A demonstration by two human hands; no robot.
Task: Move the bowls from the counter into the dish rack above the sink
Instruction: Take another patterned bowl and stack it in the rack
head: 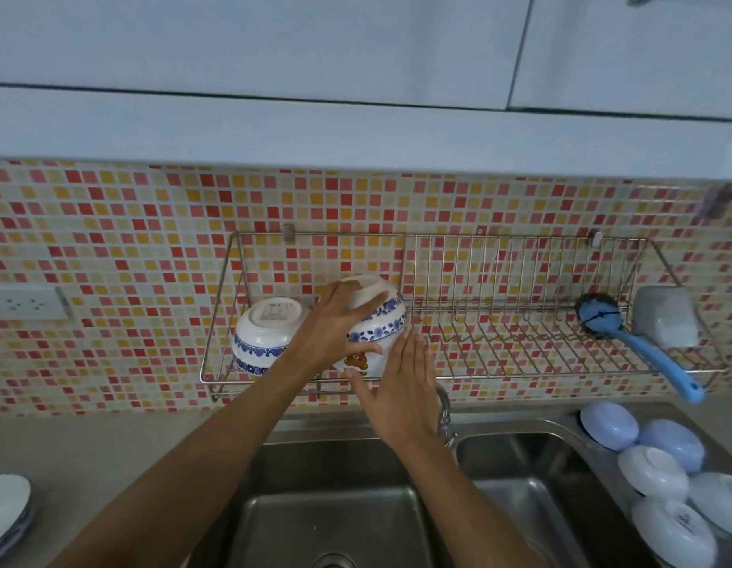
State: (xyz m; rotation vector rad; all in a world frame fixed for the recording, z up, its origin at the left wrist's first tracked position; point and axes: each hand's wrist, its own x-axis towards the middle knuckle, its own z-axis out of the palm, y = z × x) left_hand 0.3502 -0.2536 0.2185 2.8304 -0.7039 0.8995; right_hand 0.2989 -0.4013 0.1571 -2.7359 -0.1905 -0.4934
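Above the sink (327,522), on the tiled wall, we see a wire dish rack (520,354) with two sections. At its left end a white bowl with a blue flower band (264,336) sits upside down, tipped so that its foot faces us. Just to its right we hold a second blue-banded bowl (383,317), also upside down, over a smaller white bowl with a bear picture (362,362) that stands in the rack beneath it; whether the two bowls touch we cannot tell. Our left hand (335,325) is spread over the upper bowl, fingers wrapped across its foot and side, gripping it. Our right hand (401,387) is open and flat, fingers together, its palm pressed against the right side of the bear bowl. Both forearms reach up over the sink. At the right end of the rack a blue dish brush (639,342) lies with its handle sticking out over the front rail, beside a grey cup (665,321) set upside down. On the counter to the right of the sink lie several upturned bowls (659,473), pale blue and white, close together. At the left edge of the counter, a stack of white plates (6,510) shows partly.
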